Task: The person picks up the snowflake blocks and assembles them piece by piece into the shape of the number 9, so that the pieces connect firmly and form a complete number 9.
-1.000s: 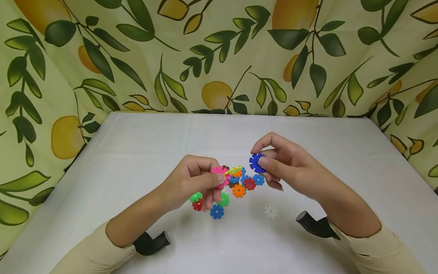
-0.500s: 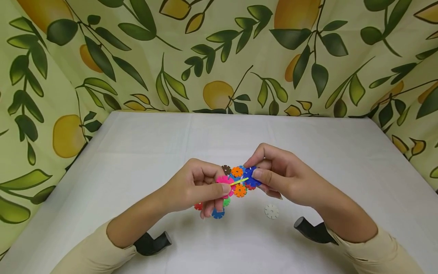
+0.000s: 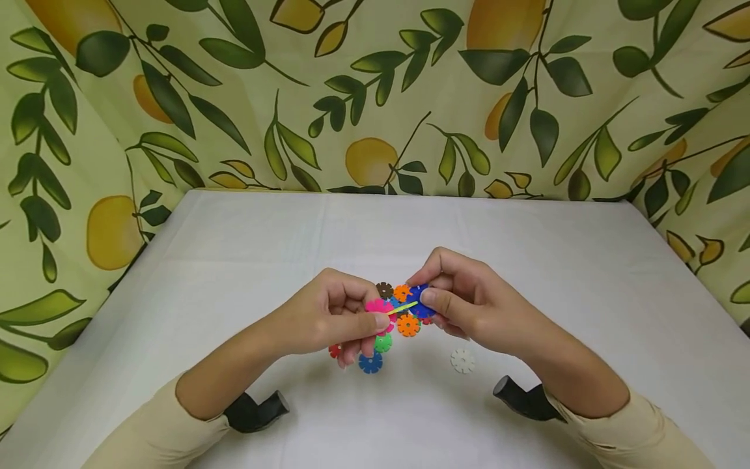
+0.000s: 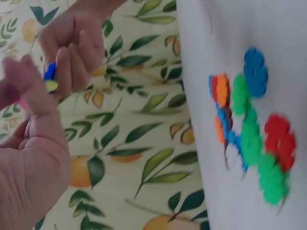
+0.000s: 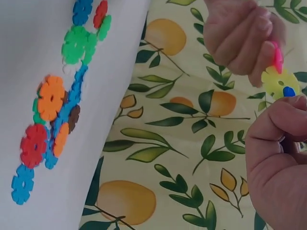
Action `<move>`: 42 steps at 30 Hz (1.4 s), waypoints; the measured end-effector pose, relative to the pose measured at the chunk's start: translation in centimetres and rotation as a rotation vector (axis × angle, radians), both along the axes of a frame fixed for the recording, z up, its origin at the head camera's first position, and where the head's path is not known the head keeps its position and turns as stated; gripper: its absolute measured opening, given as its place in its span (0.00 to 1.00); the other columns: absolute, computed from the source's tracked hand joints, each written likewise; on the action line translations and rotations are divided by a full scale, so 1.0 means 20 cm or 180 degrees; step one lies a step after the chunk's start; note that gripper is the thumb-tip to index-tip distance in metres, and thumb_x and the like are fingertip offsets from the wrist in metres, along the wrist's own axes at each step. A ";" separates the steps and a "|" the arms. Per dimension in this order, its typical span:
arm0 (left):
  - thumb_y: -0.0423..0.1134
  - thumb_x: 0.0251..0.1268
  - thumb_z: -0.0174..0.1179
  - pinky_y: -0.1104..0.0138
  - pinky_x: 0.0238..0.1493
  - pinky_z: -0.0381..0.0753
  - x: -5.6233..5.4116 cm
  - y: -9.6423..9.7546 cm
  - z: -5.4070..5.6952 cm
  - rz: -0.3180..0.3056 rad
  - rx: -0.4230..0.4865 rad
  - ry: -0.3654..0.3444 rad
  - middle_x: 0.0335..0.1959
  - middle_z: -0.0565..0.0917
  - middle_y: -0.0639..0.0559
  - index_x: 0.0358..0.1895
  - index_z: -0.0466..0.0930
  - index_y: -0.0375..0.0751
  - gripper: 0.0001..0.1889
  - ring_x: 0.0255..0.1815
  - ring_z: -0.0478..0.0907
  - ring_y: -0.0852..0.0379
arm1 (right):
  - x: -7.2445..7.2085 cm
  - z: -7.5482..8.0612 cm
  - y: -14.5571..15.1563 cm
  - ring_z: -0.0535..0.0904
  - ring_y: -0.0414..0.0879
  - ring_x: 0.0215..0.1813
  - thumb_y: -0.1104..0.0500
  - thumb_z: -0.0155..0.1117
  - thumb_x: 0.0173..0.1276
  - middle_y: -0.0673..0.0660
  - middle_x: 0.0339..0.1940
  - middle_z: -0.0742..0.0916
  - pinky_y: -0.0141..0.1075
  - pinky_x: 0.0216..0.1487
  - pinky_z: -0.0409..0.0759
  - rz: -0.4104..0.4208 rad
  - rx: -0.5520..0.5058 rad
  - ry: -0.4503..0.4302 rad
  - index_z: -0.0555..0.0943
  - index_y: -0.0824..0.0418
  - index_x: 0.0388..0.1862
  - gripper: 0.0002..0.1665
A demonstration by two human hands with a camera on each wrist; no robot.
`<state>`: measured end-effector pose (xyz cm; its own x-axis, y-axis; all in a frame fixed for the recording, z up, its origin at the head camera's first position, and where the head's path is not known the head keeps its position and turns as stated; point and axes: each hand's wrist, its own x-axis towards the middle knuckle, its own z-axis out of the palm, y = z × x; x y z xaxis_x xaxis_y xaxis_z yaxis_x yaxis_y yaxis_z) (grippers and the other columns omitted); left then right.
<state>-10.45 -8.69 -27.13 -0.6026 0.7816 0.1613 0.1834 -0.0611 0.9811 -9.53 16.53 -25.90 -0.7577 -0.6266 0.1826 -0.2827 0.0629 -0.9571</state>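
Note:
My left hand (image 3: 331,316) pinches a pink notched disc (image 3: 379,307) between thumb and fingers. A yellow notched disc (image 5: 276,82), edge-on in the head view, joins the pink one and reaches toward the right hand. My right hand (image 3: 477,299) pinches a dark blue notched disc (image 3: 419,305) by its right side. In the right wrist view the blue disc meets the yellow one's edge; how deep the notches sit in each other cannot be told. Both hands are held above the table, and fingers hide parts of the pink and blue discs.
Beneath the hands lies a loose pile of notched discs, among them an orange disc (image 3: 408,325), a green disc (image 3: 383,342) and a blue disc (image 3: 370,361). A white disc (image 3: 463,361) lies apart on the white table (image 3: 263,234). A patterned cloth (image 3: 375,98) hangs behind.
My right hand has come left and down with the dark blue disc, bringing it against the yellow disc. The left hand has stayed nearly in place, lowering the pink disc slightly.

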 end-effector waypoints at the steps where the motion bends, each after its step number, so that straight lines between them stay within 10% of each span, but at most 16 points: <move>1: 0.30 0.70 0.59 0.64 0.14 0.77 0.00 -0.01 0.00 0.0010 -0.0159 0.0052 0.19 0.79 0.41 0.29 0.78 0.32 0.09 0.12 0.74 0.51 | 0.00 0.00 0.00 0.71 0.48 0.23 0.73 0.53 0.75 0.65 0.28 0.79 0.30 0.17 0.69 0.0043 -0.0030 0.0074 0.75 0.69 0.49 0.07; 7: 0.45 0.64 0.70 0.64 0.26 0.82 0.00 -0.01 0.02 0.0355 -0.0974 0.0642 0.32 0.85 0.60 0.48 0.85 0.52 0.11 0.29 0.81 0.56 | -0.01 -0.06 -0.05 0.77 0.46 0.29 0.74 0.58 0.72 0.55 0.34 0.84 0.33 0.27 0.78 0.0133 0.0051 0.0920 0.81 0.64 0.51 0.13; 17: 0.35 0.74 0.57 0.62 0.28 0.81 -0.03 0.01 -0.01 0.0786 -0.0414 0.0657 0.30 0.82 0.52 0.44 0.83 0.39 0.06 0.29 0.79 0.52 | -0.02 -0.09 -0.08 0.76 0.43 0.23 0.73 0.55 0.74 0.51 0.30 0.84 0.35 0.20 0.78 -0.0256 0.0197 0.1123 0.74 0.64 0.55 0.14; 23: 0.32 0.76 0.51 0.68 0.21 0.73 -0.04 -0.03 0.03 0.1089 -0.0122 0.0504 0.25 0.75 0.45 0.40 0.77 0.35 0.06 0.21 0.70 0.51 | -0.11 -0.12 -0.03 0.80 0.40 0.34 0.72 0.64 0.68 0.45 0.35 0.85 0.35 0.30 0.81 -0.0591 0.0977 0.1414 0.83 0.58 0.42 0.10; 32: 0.29 0.75 0.49 0.69 0.18 0.68 -0.04 -0.04 0.02 0.1101 0.0104 0.0413 0.25 0.73 0.43 0.38 0.74 0.33 0.06 0.18 0.66 0.53 | -0.19 -0.27 -0.05 0.74 0.40 0.31 0.64 0.74 0.62 0.44 0.27 0.79 0.32 0.32 0.77 -0.0322 0.2492 0.1348 0.85 0.58 0.37 0.06; 42: 0.29 0.72 0.53 0.68 0.21 0.75 -0.03 -0.03 0.02 0.0933 0.0049 0.0424 0.25 0.76 0.45 0.38 0.78 0.35 0.05 0.22 0.72 0.48 | -0.19 -0.33 -0.08 0.70 0.41 0.30 0.61 0.79 0.58 0.48 0.25 0.76 0.33 0.30 0.71 -0.0145 0.2806 0.1227 0.78 0.55 0.31 0.14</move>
